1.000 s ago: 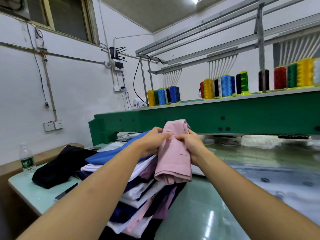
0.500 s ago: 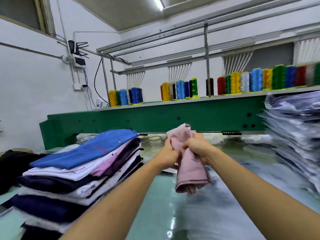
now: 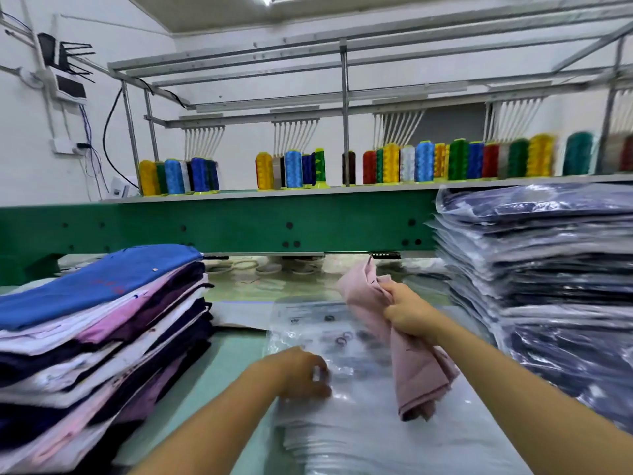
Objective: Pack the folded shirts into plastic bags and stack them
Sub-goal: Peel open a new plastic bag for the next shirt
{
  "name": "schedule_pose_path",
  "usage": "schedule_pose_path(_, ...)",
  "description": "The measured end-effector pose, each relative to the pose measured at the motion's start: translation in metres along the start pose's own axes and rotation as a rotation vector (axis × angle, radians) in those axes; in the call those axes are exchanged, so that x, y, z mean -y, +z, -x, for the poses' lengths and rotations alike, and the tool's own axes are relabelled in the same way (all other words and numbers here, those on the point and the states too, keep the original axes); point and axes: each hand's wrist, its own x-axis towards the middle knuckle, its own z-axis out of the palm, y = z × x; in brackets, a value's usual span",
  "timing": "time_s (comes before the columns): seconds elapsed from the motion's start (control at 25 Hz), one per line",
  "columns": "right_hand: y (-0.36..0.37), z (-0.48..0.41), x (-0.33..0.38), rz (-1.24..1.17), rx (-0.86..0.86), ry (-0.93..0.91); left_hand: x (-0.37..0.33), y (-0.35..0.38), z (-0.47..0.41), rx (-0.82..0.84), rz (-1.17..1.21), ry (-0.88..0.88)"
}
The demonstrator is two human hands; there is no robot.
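Shirt [image 3: 419,375]: pink, bunched, hanging above the plastic bags, held off the bench [image 3: 219,368].
Right hand [image 3: 407,313]: fingers clamped round the shirt's upper part.
Left hand [image 3: 298,371]: knuckles up on the top bag; fingers curled, but blur hides whether they pinch the film.
Plastic bags [image 3: 342,426]: flat pile on the bench, between two stacks.
Folded shirts [image 3: 102,320]: tall unbagged stack at left, blue one on top.
Bagged shirts [image 3: 548,269]: tall stack at right.
Backdrop: green machine beam [image 3: 239,228] carrying thread cones [image 3: 294,169].
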Motion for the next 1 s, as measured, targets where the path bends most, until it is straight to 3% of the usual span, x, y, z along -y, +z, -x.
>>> schedule_pose_path(0.32, -0.013, 0.022, -0.024, 0.075, 0.047, -0.060, 0.008, -0.008, -0.009, -0.048, -0.036, -0.043)
schedule_pose_path(0.88, -0.011, 0.002, -0.031, 0.137, 0.142, -0.172, 0.016, 0.004, -0.017, 0.096, 0.348, -0.011)
schedule_pose_path(1.0, -0.009, 0.000, -0.037, 0.130, 0.135, -0.157, 0.017, 0.004, -0.021, 0.043, 0.396, -0.047)
